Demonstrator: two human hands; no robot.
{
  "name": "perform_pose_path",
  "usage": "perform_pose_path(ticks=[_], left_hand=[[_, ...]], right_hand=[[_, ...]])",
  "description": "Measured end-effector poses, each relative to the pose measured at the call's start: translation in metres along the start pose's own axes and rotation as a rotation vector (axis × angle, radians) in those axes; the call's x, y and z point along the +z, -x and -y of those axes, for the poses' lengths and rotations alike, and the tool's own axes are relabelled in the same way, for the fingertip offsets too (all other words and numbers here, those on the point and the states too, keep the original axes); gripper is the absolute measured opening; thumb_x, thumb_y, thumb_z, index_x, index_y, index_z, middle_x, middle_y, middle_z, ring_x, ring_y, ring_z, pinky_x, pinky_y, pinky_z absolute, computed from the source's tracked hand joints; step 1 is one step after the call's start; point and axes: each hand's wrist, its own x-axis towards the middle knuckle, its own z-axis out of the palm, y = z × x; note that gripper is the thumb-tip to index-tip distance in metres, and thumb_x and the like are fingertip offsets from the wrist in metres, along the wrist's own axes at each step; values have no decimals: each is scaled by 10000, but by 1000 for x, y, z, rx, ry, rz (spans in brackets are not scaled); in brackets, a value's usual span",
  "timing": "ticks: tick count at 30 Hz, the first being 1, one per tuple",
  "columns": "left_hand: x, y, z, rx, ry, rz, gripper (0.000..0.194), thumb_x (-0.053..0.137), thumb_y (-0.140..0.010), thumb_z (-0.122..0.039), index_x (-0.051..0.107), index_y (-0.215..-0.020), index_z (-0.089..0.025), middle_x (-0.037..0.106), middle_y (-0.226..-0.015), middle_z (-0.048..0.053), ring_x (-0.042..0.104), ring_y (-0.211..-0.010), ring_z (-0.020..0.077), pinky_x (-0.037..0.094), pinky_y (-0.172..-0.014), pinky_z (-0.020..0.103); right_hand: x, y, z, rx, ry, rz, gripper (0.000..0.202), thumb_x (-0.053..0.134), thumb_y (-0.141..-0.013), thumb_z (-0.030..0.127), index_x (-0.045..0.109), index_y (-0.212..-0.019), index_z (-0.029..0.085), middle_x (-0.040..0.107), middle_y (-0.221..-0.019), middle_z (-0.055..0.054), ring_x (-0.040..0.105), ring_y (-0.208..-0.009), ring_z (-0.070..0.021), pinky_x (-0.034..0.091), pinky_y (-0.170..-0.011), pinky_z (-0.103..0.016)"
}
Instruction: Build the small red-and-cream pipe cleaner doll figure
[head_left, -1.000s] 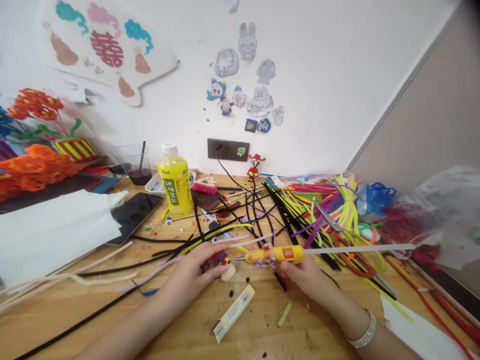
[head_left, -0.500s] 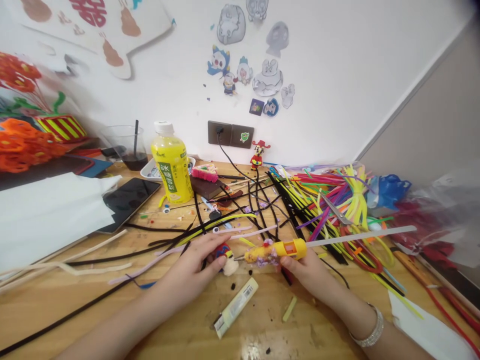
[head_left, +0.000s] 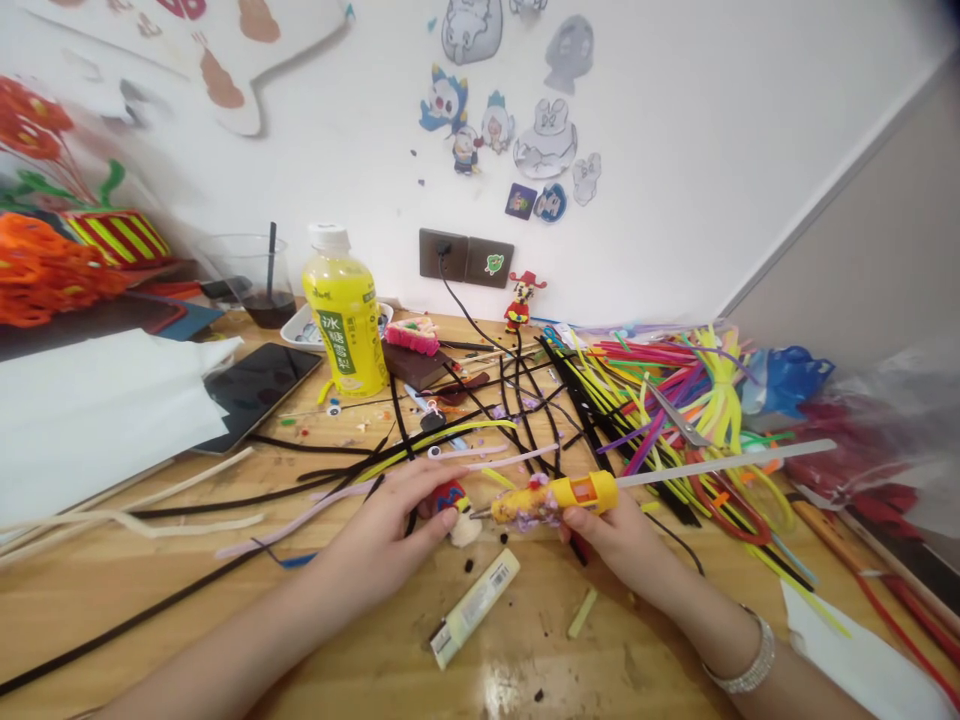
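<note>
My right hand is closed round a yellow hot glue gun, its body spotted with purple and red bits. A long whitish glue stick juts from its back end to the right. The nozzle points left and meets, or nearly meets, a small figure in red, blue and yellow with a cream-coloured round part. My left hand pinches this figure between thumb and fingers, hiding part of it. Just below lies a pale lighter-like tube on the wooden table.
Black pipe cleaners criss-cross the middle. A bundle of coloured pipe cleaners with scissors on top lies right. A yellow drink bottle, a plastic cup and a dark tablet stand or lie left. A red-hatted figurine stands by the wall.
The view has shifted slightly, so the wall and the things at the back sit a little higher. Both hands keep their holds, with the nozzle still at the figure.
</note>
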Motion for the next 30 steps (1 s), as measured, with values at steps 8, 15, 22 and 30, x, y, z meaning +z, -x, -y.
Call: perform_pose_path(ticks=[8,15,22,30], left_hand=[[-2,-1,-3,-6,11,31,357,464,-784,-267,565,-1125,-235,580,-1195,44,495,-1113,212,359,-981,409],[-2,-1,-4,2,21,28,371,464,-785,-257,549,-1146,-256,575,-1199,29,496,-1111,203,370,-971,392],[-3,0,-5,-1,30,30,374,467,-781,-254,551,-1146,-259,582,-1192,30,500,-1103,209,370,-968,403],[-2,0,-4,-9,23,43,382,463,-785,-257,541,-1159,-260,576,-1198,36,492,-1111,213,382,-956,400]], right_hand=[[0,3,-8,42,46,-21,432,496,-732,564,529,-548,174,516,-500,0,476,-476,-129,381,-449,-226],[1,2,-3,55,55,-26,425,497,-727,556,497,-521,183,471,-476,12,445,-457,-121,379,-451,-224],[0,3,-4,19,86,-24,417,484,-744,553,536,-553,185,472,-477,14,443,-461,-129,371,-465,-232],[1,3,-4,24,87,-42,385,503,-739,540,581,-616,185,510,-497,5,467,-466,-139,382,-469,-237]])
